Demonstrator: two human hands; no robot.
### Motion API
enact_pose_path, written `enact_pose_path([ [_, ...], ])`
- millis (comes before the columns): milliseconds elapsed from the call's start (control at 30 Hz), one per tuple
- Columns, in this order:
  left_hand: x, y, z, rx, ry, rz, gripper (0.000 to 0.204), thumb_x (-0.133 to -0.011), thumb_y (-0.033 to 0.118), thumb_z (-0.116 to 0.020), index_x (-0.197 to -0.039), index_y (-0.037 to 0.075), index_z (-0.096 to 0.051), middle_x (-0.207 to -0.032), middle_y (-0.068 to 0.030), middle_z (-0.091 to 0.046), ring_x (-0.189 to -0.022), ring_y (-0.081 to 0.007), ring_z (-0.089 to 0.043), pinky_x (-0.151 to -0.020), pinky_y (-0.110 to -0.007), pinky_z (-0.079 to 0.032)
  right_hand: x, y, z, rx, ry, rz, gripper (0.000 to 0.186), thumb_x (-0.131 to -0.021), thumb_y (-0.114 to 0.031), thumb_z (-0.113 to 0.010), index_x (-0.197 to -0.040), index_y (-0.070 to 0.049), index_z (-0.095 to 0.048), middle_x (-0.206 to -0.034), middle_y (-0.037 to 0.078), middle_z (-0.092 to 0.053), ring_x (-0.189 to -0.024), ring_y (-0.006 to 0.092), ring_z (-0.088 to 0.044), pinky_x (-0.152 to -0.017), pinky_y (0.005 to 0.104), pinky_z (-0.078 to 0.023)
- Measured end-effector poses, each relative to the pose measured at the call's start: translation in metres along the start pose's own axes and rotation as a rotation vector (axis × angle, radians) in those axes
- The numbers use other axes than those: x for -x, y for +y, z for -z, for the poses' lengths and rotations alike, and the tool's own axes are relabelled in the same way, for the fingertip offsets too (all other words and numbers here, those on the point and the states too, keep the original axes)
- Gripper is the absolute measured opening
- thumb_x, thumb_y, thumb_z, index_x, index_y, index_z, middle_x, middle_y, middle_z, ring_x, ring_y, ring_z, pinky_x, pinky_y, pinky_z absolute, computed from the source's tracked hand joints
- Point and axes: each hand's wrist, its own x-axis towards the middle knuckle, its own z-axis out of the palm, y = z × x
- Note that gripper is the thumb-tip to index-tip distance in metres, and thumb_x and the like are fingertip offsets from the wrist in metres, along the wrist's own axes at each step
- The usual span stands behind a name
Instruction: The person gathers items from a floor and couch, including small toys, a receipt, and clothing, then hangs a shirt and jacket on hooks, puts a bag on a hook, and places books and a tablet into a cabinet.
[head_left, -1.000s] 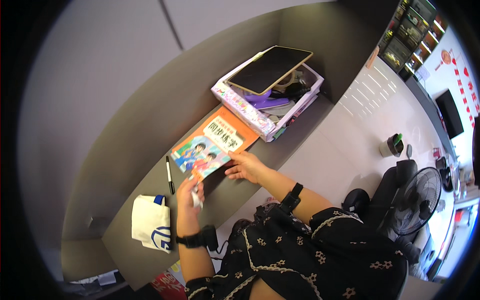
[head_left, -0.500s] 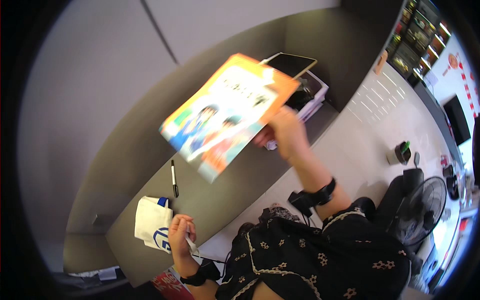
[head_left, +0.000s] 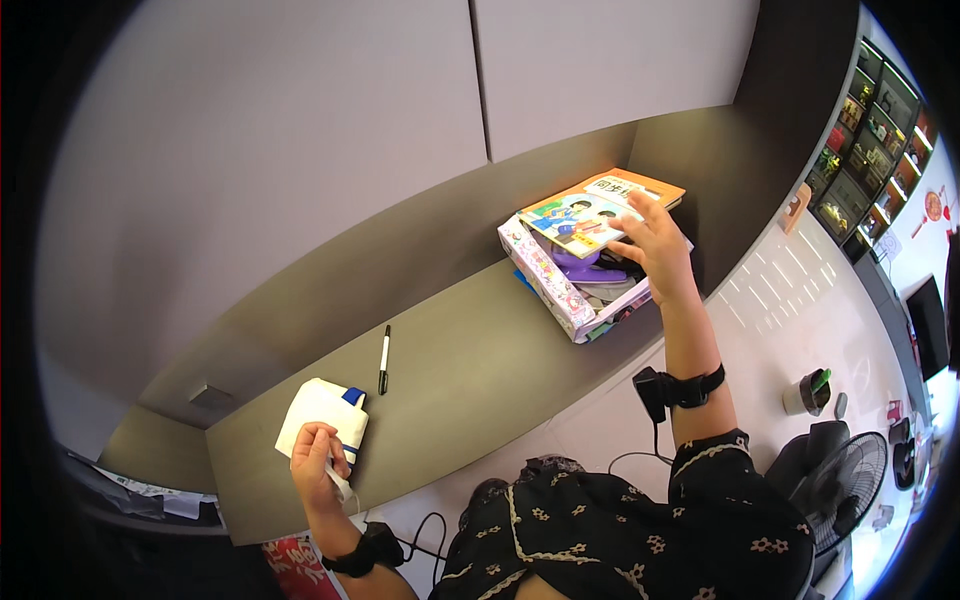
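Note:
An orange-edged picture-cover book lies slanted on top of an open patterned box at the back right of the desk. My right hand is over the book's near right corner, fingers spread and holding nothing; whether a fingertip touches the cover I cannot tell. Under the book, a purple object and other items show inside the box. At the front left my left hand is closed on a white strap, beside a white cloth pouch with blue trim.
A black-and-white marker pen lies on the grey desk right of the pouch. Cabinet doors rise behind, and a dark side panel bounds the right end. A fan and a potted plant stand on the right.
The book has gone from my right hand onto the box, and that hand has opened. The tablet seen on the box before is now hidden. My view has shifted.

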Motion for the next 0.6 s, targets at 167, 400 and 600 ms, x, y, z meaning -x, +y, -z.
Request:
enact_pose_path([
  [167, -0.013, 0.040, -0.036, 0.001, -0.164, -0.059, 0.011, -0.089, 0.011, -0.045, -0.084, 0.002, -0.049, -0.049, 0.0026, -0.037, -0.037, -0.0035, -0.029, -0.034, -0.018, -0.021, -0.018, -0.066, -0.061, -0.578, -0.382, 0.043, 0.037, -0.085, -0.024, -0.055, -0.110, 0.002, -0.045, -0.107, 0.015, -0.051, -0.092, 0.0212, -0.054, -0.075, 0.0356, -0.050],
  [400, -0.022, 0.042, -0.067, -0.087, -0.294, -0.027, 0.009, -0.086, 0.008, -0.047, -0.083, 0.001, -0.053, -0.051, 0.0042, -0.038, -0.041, -0.0033, -0.031, -0.038, -0.019, -0.023, -0.044, -0.074, -0.082, -0.874, -0.352, -0.079, 0.019, -0.084, -0.025, -0.057, -0.088, -0.007, -0.052, -0.080, 0.004, -0.055, -0.068, 0.0187, -0.057, -0.074, 0.0393, -0.052],
  [600, -0.013, 0.046, -0.014, -0.347, -0.053, -0.151, 0.007, -0.081, 0.005, -0.054, -0.077, 0.000, -0.055, -0.056, 0.0010, -0.047, -0.046, -0.0045, -0.042, -0.041, -0.018, -0.030, -0.001, -0.053, -0.054, -1.067, -0.220, -0.045, 0.020, -0.086, -0.024, -0.053, -0.100, -0.010, -0.052, -0.090, 0.001, -0.055, -0.078, 0.0164, -0.056, -0.071, 0.0338, -0.051],
])
